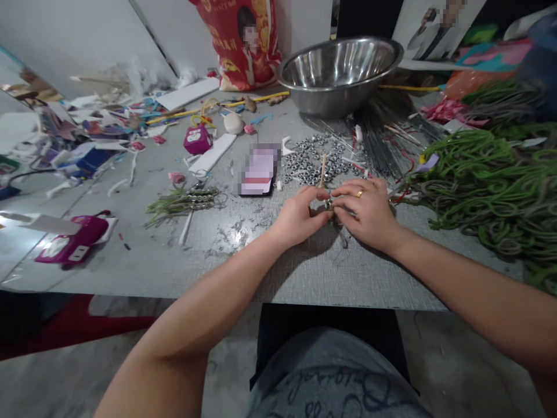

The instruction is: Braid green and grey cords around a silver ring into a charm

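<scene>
My left hand (300, 216) and my right hand (368, 210) meet low over the table, their fingertips almost touching. Both pinch at a small shiny metal piece (328, 204), mostly covered by the fingers. A thin wooden stick (323, 170) rises just behind my left fingers. Beneath my right fingers a short dark cord end (343, 239) shows on the table. Many small silver ring-like pieces (304, 158) lie spread behind my hands. To the left rests a bundle of green cords (183, 200) with metal pieces threaded on it.
A phone (257, 171) lies left of the rings. Behind stands a steel bowl (339, 98) beside a red bag (243, 46). Green and grey cords (474, 180) are heaped at right. Purple tools (72, 241) and paper scraps (87, 128) occupy the left.
</scene>
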The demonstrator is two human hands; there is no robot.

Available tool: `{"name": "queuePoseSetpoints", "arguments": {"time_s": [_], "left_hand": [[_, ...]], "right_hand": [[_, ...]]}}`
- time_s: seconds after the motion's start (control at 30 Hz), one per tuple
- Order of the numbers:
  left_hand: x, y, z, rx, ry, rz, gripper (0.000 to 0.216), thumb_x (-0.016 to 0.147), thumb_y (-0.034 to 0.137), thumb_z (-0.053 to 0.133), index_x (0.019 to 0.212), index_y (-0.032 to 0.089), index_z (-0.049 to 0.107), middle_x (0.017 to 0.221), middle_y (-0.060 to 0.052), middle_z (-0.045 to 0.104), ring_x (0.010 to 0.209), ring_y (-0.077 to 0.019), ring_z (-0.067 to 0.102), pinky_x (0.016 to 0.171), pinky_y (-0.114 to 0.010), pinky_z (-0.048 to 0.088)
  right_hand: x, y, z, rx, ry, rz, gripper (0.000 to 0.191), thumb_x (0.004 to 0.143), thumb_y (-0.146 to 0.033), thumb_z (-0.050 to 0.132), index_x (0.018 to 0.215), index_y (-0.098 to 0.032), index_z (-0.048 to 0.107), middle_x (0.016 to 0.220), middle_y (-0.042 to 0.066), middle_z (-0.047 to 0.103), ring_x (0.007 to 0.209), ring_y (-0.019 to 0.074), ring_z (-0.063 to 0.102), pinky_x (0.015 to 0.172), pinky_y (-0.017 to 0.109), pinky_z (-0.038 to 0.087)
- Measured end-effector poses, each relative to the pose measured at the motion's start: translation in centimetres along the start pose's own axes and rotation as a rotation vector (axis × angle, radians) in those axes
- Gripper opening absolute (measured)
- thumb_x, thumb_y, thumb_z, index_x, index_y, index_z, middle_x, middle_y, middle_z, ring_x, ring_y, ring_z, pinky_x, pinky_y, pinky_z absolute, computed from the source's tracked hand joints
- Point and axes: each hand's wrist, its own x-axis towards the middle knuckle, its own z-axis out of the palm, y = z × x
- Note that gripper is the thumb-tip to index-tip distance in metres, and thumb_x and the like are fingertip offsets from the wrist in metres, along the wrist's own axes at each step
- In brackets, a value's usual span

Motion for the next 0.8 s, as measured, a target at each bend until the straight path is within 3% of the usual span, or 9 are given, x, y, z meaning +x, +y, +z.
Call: {"name": "queuePoseSetpoints", "arguments": {"time_s": [0.2, 0.5, 0.6, 0.8], "left_hand": [[0.0, -0.3, 0.3, 0.028, -0.005, 0.069, 0.007, 0.079, 0.013, 0.059, 0.085, 0.018, 0.060, 0.091, -0.003, 0.062, 0.084, -0.0116, 0.059, 0.071, -0.023, 0.047], [0.1, -0.1, 0.0, 0.051, -0.030, 0.049, 0.007, 0.077, 0.010, 0.058, 0.075, 0.017, 0.060, 0.080, -0.001, 0.061, 0.075, -0.0099, 0.057, 0.067, -0.022, 0.046], [0.1, -0.2, -0.2, 0.094, -0.063, 0.048, 0.008, 0.074, 0.008, 0.056, 0.073, 0.016, 0.059, 0.079, -0.001, 0.059, 0.071, -0.0097, 0.056, 0.064, -0.021, 0.045], [0.1, -0.4, -0.1, 0.220, -0.167, 0.076, 0.010, 0.073, 0.008, 0.055, 0.074, 0.015, 0.061, 0.078, -0.002, 0.060, 0.070, -0.0113, 0.056, 0.065, -0.023, 0.044]], "right_hand": [[-0.1, 0.5, 0.3, 0.123, -0.028, 0.065, 0.015, 0.081, -0.026, 0.053, 0.076, -0.025, 0.066, 0.095, 0.003, 0.070, 0.099, 0.0246, 0.057, 0.088, 0.046, 0.034], [-0.1, 0.6, 0.1, 0.173, 0.006, 0.085, 0.008, 0.079, -0.026, 0.055, 0.079, -0.024, 0.063, 0.098, 0.004, 0.069, 0.098, 0.0243, 0.058, 0.088, 0.045, 0.037], [-0.2, 0.4, -0.5, 0.102, 0.006, 0.031, 0.008, 0.079, -0.028, 0.057, 0.083, -0.023, 0.062, 0.098, 0.005, 0.068, 0.099, 0.0246, 0.057, 0.087, 0.044, 0.034], [-0.6, 0.1, -0.9, -0.025, -0.151, -0.118, 0.011, 0.079, -0.033, 0.061, 0.078, -0.023, 0.065, 0.091, 0.002, 0.068, 0.094, 0.0244, 0.055, 0.086, 0.043, 0.029]]}}
